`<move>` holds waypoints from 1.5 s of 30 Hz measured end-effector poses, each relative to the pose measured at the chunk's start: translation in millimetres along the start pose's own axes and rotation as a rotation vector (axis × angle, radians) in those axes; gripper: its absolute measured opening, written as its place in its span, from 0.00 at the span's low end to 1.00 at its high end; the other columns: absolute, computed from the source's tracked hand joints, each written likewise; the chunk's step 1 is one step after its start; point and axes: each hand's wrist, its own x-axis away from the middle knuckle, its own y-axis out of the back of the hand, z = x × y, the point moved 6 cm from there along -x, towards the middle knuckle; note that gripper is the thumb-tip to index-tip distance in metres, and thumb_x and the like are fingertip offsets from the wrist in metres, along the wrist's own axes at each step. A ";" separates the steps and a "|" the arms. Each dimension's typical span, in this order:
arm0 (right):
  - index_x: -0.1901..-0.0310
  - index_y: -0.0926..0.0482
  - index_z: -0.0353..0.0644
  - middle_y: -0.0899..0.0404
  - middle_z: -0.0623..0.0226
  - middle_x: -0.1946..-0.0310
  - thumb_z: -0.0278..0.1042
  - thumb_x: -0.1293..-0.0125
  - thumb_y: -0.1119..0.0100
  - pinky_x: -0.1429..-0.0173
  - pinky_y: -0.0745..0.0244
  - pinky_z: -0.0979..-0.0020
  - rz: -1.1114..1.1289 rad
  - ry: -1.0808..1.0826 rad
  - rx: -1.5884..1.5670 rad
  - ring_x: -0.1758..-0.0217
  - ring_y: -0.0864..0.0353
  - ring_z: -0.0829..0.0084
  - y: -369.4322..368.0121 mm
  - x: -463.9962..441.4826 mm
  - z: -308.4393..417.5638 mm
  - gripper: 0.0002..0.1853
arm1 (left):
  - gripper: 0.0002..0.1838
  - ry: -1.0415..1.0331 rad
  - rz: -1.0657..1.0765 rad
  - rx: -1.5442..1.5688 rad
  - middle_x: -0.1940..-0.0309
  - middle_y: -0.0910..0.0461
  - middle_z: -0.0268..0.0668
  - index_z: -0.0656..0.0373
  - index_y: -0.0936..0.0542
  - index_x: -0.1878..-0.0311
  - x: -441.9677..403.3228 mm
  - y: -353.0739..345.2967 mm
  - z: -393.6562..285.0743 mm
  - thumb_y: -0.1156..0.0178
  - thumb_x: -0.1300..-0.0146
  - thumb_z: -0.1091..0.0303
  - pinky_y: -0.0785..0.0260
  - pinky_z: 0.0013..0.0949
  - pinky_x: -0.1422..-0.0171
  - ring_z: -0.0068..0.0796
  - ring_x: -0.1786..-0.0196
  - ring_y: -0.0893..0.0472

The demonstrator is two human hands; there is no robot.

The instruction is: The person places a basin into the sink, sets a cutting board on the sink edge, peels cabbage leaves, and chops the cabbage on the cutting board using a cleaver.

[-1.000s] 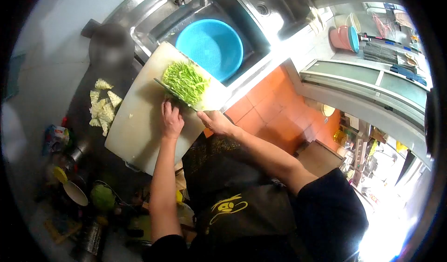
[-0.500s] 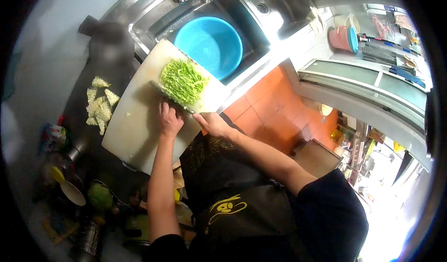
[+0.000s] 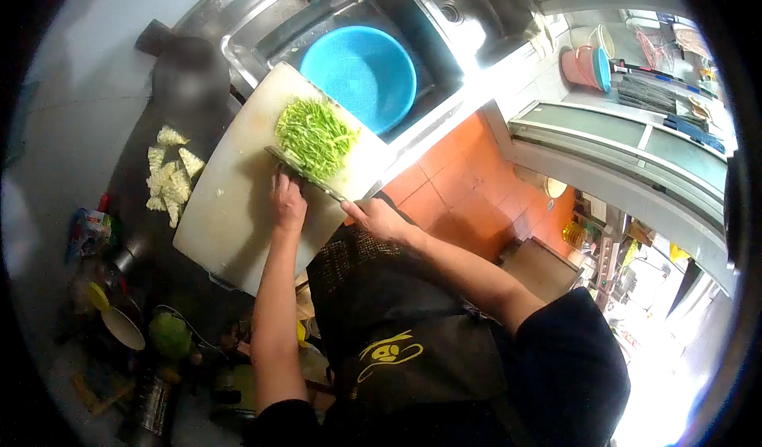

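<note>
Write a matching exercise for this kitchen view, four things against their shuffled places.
Things:
1. knife
2. blue basin
3. shredded greens
4. pale vegetable pieces

Places:
A. heaped on the cutting board
B. on the dark surface beside the board
C. gripped in the right hand
D. inside the sink

Pairs: 1-C, 2-D, 3-A, 4-B

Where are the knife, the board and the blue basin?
Knife (image 3: 306, 175): head view, on the middle of the blade.
Board (image 3: 230, 201): head view, on its bare surface, left of the hands.
Blue basin (image 3: 359, 82): head view, on its bare inside bottom.
</note>
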 end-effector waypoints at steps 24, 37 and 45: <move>0.67 0.21 0.33 0.20 0.54 0.77 0.59 0.22 0.58 0.59 0.27 0.57 0.010 -0.010 -0.037 0.70 0.20 0.60 -1.8 -32.8 12.6 0.32 | 0.09 0.027 0.109 -0.018 0.43 0.26 0.56 0.67 0.22 0.59 -1.6 8.1 -1.2 0.38 0.43 0.76 0.31 0.52 0.33 0.61 0.37 0.28; 0.70 0.22 0.32 0.22 0.50 0.78 0.57 0.22 0.55 0.63 0.27 0.56 -0.043 0.030 -0.069 0.71 0.20 0.56 -16.3 -39.7 3.9 0.32 | 0.09 0.026 0.070 0.074 0.46 0.25 0.54 0.64 0.23 0.64 -3.9 12.6 0.4 0.39 0.51 0.78 0.30 0.55 0.38 0.62 0.45 0.25; 0.70 0.21 0.31 0.21 0.39 0.73 0.60 0.24 0.56 0.56 0.26 0.48 -0.019 -0.036 0.037 0.63 0.19 0.40 -1.4 14.1 10.7 0.34 | 0.20 0.033 -0.073 -0.016 0.47 0.23 0.56 0.67 0.20 0.49 -3.5 11.0 4.7 0.36 0.49 0.79 0.29 0.53 0.36 0.59 0.44 0.24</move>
